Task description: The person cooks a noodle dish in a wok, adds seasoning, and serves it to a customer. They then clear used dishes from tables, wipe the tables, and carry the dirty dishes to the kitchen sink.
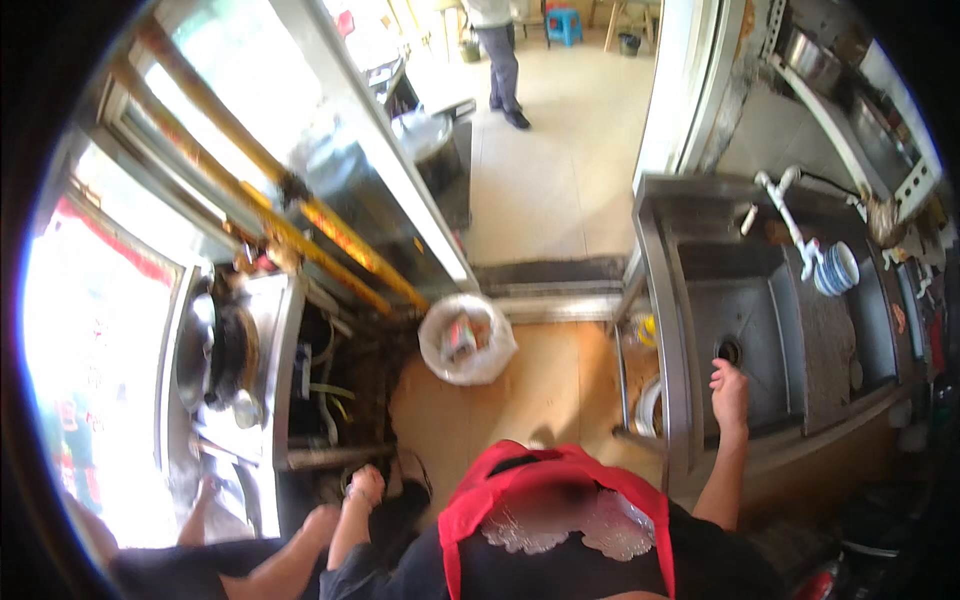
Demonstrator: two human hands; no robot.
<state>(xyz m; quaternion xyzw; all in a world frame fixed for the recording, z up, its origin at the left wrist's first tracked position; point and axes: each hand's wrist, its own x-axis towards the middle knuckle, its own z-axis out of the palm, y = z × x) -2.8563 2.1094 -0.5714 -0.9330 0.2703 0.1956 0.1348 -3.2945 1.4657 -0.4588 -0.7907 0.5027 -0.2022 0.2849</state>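
My right hand (729,390), its fingers curled and nothing visible in it, hangs over the near edge of a stainless steel sink basin (742,322). The dark drain (727,349) lies just beyond its fingertips in this view. A grey board or ledge (825,352) separates that basin from a second one (876,322). My left hand (367,481) is low at my side, loosely closed, with a band at the wrist. I see nothing held in it. A red apron (480,487) covers my chest.
A lined bin (469,337) holds rubbish by the doorway sill (555,277). A co-worker's arm (315,525) is close on my left, beside a counter with stacked pans (225,352). White pipe taps (784,210) and a blue-and-white cup-like object (836,268) overhang the sink. Another person (501,64) stands beyond.
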